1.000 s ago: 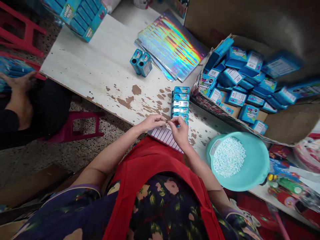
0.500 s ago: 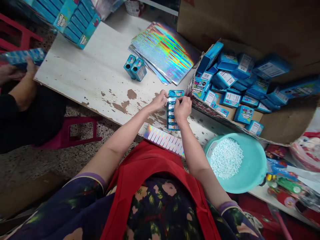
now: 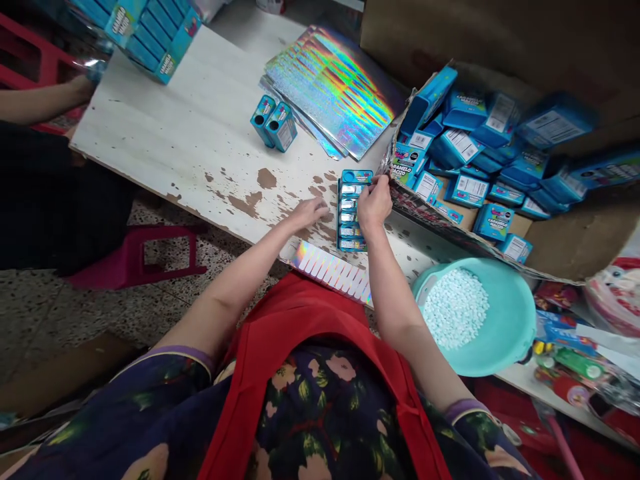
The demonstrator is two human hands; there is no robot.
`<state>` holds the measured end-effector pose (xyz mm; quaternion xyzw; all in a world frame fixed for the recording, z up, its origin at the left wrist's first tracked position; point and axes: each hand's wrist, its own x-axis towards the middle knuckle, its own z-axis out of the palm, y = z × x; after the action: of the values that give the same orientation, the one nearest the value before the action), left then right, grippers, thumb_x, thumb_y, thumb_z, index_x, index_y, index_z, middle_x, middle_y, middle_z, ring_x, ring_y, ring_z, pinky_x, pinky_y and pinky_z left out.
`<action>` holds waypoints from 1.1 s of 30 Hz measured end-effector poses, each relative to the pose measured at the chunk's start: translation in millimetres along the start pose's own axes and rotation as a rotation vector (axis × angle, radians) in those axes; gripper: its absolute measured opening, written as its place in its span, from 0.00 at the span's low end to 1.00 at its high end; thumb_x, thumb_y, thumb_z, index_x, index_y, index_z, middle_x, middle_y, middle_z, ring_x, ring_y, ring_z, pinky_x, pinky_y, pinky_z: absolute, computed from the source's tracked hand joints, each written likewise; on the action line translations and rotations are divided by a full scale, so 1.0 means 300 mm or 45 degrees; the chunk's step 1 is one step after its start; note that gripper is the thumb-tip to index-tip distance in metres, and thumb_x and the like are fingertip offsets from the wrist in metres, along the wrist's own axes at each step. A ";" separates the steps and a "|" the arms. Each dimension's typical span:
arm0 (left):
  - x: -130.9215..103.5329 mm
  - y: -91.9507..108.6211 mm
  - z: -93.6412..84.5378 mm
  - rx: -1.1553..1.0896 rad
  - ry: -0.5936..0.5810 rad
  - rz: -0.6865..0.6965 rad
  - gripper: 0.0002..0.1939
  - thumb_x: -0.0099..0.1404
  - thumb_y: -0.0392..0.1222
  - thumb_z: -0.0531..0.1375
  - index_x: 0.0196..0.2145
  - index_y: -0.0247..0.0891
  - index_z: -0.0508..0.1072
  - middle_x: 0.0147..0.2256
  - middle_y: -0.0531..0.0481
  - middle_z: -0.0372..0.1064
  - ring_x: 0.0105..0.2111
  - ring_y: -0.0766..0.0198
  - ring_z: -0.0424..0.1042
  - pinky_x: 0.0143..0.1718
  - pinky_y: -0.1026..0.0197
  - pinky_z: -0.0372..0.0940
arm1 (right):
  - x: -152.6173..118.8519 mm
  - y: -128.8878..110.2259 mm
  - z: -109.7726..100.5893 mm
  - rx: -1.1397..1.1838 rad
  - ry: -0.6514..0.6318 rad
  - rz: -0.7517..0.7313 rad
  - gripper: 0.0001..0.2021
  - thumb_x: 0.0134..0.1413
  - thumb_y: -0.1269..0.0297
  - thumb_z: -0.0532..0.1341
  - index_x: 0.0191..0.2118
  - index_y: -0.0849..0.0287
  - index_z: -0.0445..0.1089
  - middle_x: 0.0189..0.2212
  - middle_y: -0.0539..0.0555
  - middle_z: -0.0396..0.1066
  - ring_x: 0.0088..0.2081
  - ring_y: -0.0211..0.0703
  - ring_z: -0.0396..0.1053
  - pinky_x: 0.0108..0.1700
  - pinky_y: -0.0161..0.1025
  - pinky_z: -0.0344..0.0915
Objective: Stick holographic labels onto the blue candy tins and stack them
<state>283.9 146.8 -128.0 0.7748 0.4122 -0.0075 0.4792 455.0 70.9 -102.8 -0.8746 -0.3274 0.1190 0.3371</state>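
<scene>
A row of small blue boxes (image 3: 350, 217) stands on the worn white table, with shiny stickers on several tops. My right hand (image 3: 375, 204) is at the row's upper right side, fingers bent together against the boxes; whether something is pinched there is too small to see. To the left of the row, my left hand (image 3: 309, 213) rests just above the table with its fingers loosely apart and nothing in them. Nearer to me lies a holographic sticker strip (image 3: 333, 272) along the table edge. Two more blue boxes (image 3: 274, 124) stand farther back.
Holographic sheets (image 3: 335, 87) lie behind. A carton (image 3: 555, 250) of blue boxes is at the right, above a turquoise tub (image 3: 510, 320) of white pieces. Packed blue boxes (image 3: 150, 40) stand back left. A person's arm (image 3: 45, 103) is at the far left.
My left hand has let go of the row and moved left and slightly down. My right hand has shifted slightly right. The person at the left has moved an arm.
</scene>
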 end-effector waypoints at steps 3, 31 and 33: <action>-0.117 -0.096 -0.061 -0.174 -0.420 0.024 0.13 0.52 0.45 0.64 0.35 0.36 0.75 0.34 0.49 0.73 0.35 0.62 0.70 0.35 0.65 0.61 | -0.088 0.009 -0.027 0.089 0.064 -0.234 0.11 0.62 0.65 0.48 0.45 0.59 0.63 0.42 0.60 0.65 0.44 0.49 0.65 0.49 0.49 0.62; -0.263 -0.140 0.022 -0.544 -0.059 -0.299 0.08 0.49 0.42 0.58 0.21 0.34 0.71 0.17 0.55 0.61 0.19 0.71 0.57 0.21 0.67 0.51 | -0.569 0.004 0.062 -0.128 -0.572 -0.595 0.10 0.64 0.61 0.55 0.38 0.55 0.73 0.37 0.57 0.74 0.41 0.48 0.64 0.44 0.44 0.57; -0.253 -0.148 0.025 -0.540 -0.033 -0.354 0.07 0.50 0.41 0.58 0.22 0.34 0.71 0.16 0.56 0.60 0.18 0.70 0.58 0.22 0.67 0.52 | -0.553 -0.011 0.045 0.031 -0.529 -0.509 0.09 0.63 0.62 0.56 0.36 0.56 0.73 0.33 0.55 0.73 0.39 0.46 0.65 0.43 0.42 0.59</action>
<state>207.9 102.1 -133.7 0.5926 0.5009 0.0033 0.6308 322.1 -28.7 -112.6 -0.7455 -0.5539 0.2307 0.2902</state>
